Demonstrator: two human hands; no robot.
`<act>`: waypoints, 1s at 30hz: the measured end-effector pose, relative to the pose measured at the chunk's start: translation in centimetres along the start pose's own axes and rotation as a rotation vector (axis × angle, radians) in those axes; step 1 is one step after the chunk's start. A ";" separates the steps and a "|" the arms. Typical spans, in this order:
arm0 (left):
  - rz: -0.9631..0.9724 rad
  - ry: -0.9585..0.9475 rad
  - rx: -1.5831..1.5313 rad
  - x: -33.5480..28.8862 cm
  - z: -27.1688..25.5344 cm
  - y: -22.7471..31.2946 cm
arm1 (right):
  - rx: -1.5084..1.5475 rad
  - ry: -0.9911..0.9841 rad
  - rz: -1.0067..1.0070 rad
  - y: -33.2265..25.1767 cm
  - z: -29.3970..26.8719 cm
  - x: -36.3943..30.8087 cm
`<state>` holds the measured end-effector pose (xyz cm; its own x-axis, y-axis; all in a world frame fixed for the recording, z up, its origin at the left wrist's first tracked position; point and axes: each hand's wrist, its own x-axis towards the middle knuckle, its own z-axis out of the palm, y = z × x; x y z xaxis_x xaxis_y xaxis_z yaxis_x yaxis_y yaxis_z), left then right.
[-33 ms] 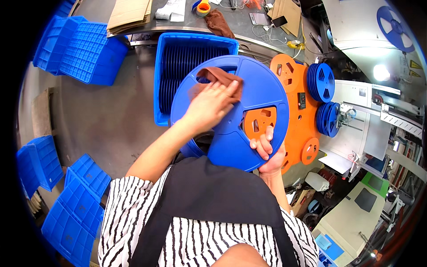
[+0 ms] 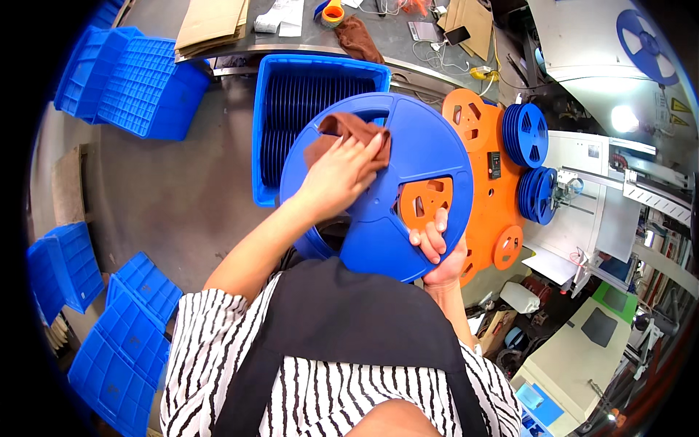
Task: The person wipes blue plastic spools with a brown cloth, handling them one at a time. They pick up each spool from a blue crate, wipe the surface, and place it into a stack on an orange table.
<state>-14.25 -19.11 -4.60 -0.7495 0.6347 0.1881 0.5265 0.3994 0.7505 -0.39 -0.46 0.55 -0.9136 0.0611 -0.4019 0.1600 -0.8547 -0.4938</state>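
Observation:
A large blue plastic reel (image 2: 429, 146) is held up in front of my chest, its flat face toward me. My left hand (image 2: 338, 175) presses a brown cloth (image 2: 320, 149) onto the reel's upper left part, beside a cut-out window. The cloth is bunched under my fingers, and part of it is hidden by them. At the reel's lower right, my right hand (image 2: 440, 251) grips the rim, with fingers curled through another window. Orange shows through that window from behind.
Behind the reel stands a blue crate (image 2: 263, 131) packed with dark blue reels. An orange turntable (image 2: 484, 211) with stacks of blue reels (image 2: 526, 135) is at the right, beside a machine. A workbench (image 2: 408, 36) runs along the far side; blue crates (image 2: 149, 87) stand left.
My left hand and the cloth have slid slightly left and down across the reel's face. The right hand keeps its grip, and the reel has barely shifted.

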 end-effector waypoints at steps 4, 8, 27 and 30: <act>0.097 -0.215 -0.080 -4.6 1.2 2.5 | 0.042 0.079 -0.020 0.2 -0.8 -0.2; -0.085 -0.107 -0.014 -5.2 -1.1 -0.2 | 0.081 0.128 -0.057 0.4 -1.7 -0.6; -0.259 -0.294 -0.051 -8.0 -1.9 -5.2 | 0.258 0.220 -0.043 -0.3 -3.7 -0.6; -0.411 -0.094 -0.585 -8.7 -3.6 -5.7 | 0.358 0.191 -0.053 -1.1 -3.6 0.3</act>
<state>-12.12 -29.29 -8.20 -0.7896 0.5735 -0.2182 -0.1117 0.2154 0.9701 0.51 2.40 -1.82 -0.8257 0.1756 -0.5361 -0.0562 -0.9712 -0.2315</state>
